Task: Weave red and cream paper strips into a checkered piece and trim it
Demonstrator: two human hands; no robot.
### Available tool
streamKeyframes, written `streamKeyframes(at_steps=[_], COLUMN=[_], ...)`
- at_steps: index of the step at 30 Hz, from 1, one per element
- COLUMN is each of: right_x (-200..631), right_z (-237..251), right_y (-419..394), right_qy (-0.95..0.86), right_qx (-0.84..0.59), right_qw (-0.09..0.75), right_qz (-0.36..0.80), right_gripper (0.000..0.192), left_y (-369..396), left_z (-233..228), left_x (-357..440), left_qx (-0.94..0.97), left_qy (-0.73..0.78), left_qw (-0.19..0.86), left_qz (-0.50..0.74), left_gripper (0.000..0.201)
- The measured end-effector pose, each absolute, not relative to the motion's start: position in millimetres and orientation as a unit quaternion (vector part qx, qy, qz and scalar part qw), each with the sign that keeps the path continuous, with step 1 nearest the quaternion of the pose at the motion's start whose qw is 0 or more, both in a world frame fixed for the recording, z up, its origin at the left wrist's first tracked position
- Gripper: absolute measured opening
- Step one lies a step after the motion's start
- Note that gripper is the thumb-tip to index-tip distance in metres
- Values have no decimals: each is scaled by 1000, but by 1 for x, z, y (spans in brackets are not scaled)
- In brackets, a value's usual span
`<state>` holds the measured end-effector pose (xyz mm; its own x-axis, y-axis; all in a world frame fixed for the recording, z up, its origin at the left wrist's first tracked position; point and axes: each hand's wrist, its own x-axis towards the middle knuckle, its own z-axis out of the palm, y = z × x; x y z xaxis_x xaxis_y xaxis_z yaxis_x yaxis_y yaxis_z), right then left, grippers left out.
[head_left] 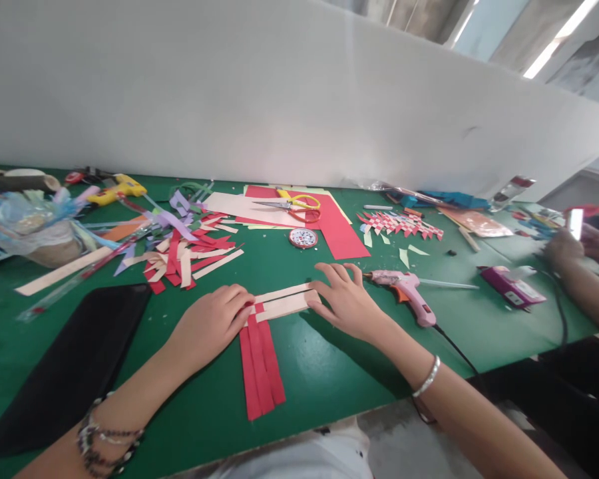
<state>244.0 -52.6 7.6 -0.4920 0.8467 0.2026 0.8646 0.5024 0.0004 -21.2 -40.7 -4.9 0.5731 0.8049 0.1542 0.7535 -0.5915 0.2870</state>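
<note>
Red paper strips (pixel 262 372) hang toward me on the green table, interlaced at their top with cream paper strips (pixel 287 305) that run to the right. My left hand (pixel 214 313) presses the woven corner, its fingers closed over the crossing; the fingertips partly cover it. At the free right ends of the cream strips is my right hand (pixel 347 299), thumb and index finger at the strip ends and the other fingers raised and curved. A narrow gap of green shows between the two cream strips.
Behind are cut strips (pixel 184 259), scissors (pixel 299 207) on red paper (pixel 337 233), and a round dial (pixel 303 237). A pink glue gun (pixel 409 293) and a woven red-white piece (pixel 404 224) lie right. A black case (pixel 74 359) is left; another person's hands (pixel 566 249) work far right.
</note>
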Motion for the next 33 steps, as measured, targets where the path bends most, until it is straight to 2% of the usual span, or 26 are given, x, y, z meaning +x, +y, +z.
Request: streamKeyframes(at_steps=[4, 8, 15, 23, 28, 33], right_x=[239, 232, 225, 202, 186, 208], right_z=[10, 11, 13, 33, 44, 52], right_y=[-54, -51, -41, -41, -46, -50], right_qy=[-875, -887, -896, -904, -909, -872], right_qx=[-474, -458, -436, -387, -364, -428], right_qw=[96, 57, 48, 117, 147, 201], right_qz=[-27, -9, -65, -140, -142, -128], right_gripper=[22, 23, 16, 18, 22, 20], left_y=[-40, -40, -39, -45, -49, -49], left_z=[-5, -7, -8, 1, 0, -2], left_x=[-22, -24, -26, -15, -3, -4], left_qx=[881, 883, 880, 853, 841, 834], left_qy=[445, 442, 438, 464, 496, 514], left_qw=[92, 98, 116, 180, 155, 141], left_qz=[129, 123, 141, 155, 150, 144], left_gripper=[36, 32, 29, 31, 25, 30])
